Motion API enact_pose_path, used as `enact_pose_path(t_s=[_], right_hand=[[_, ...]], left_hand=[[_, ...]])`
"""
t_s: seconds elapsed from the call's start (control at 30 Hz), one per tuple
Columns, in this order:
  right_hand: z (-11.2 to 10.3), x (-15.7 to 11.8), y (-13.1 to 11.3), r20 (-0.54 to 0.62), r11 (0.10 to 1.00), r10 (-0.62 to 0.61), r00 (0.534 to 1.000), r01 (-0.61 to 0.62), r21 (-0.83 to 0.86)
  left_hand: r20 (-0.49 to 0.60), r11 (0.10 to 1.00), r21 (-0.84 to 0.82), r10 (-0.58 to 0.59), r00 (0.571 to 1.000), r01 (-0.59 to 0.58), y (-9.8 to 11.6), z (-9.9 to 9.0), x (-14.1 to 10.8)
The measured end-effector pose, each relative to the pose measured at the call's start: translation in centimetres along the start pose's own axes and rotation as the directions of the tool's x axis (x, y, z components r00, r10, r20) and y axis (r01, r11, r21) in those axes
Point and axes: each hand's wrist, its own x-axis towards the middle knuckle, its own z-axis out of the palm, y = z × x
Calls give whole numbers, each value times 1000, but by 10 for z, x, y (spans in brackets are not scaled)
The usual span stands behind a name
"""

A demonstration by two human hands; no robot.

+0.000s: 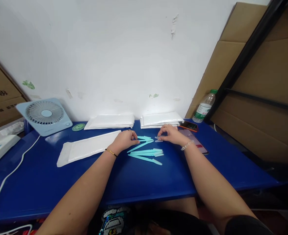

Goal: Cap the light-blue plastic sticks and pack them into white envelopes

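Several turquoise eyebrow razors [146,152] lie fanned out on the blue table, their blade ends pointing mostly right. My left hand [125,139] is closed in a pinch on the handle end of an eyebrow razor [144,138] at the back of the group. Opposite it, my right hand [170,134] has thumb and fingers pinched on a small clear plastic cap [159,140], just right of the razors' blade ends. The fingers partly cover the clear pieces, so how many there are is hard to tell. Beside my left wrist lies a white padded envelope [85,148].
Two stacks of white envelopes, a left stack [109,121] and a right stack [160,119], lie against the wall. A blue fan [45,114] and green disc [78,127] are left. A phone [199,143], orange-edged phone [189,126] and bottle [204,107] are right.
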Motion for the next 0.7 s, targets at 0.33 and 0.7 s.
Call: enact_pose_path(t_s=[0.33,0.7], right_hand=[[14,2,-24,96,996,-93,991,93,1],[-2,-1,-7,30,1000,-11,999,11,-13]], left_hand=[[86,992,101,72,994,-80,26,8,-4],[-93,1000,23,-3,996,5,20,-5,-1]])
